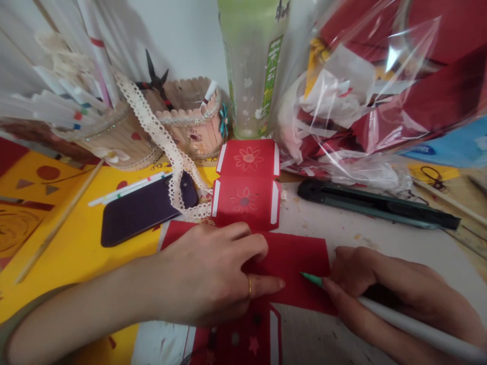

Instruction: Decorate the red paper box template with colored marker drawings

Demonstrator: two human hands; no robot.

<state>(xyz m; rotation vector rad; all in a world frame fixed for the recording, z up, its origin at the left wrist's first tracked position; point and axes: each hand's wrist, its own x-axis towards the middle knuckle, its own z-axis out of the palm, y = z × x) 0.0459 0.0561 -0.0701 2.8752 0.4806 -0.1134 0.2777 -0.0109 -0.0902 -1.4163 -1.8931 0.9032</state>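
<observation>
My right hand (pixel 395 299) is closed round a white pen with a green tip (pixel 312 279). The tip is at the surface of the red card (pixel 297 248); whether it touches, I cannot tell. Across the same card lies my left hand (pixel 224 268), one ringed finger stretched toward the pen and another bent, pressing down and gripping nothing. A red panel (pixel 246 185) with two drawn flowers and white side tabs extends behind the card. In front, partly hidden by my left hand, another red panel (pixel 253 345) shows small star shapes.
A dark phone (pixel 140 218) and lace ribbon (pixel 178 172) lie on the left. A cutter knife (pixel 376 203) rests behind my right hand. Stick-covered holders (pixel 198 132), a tall green-and-clear container (pixel 249 76) and a plastic bag of paper scraps (pixel 342 101) line the back.
</observation>
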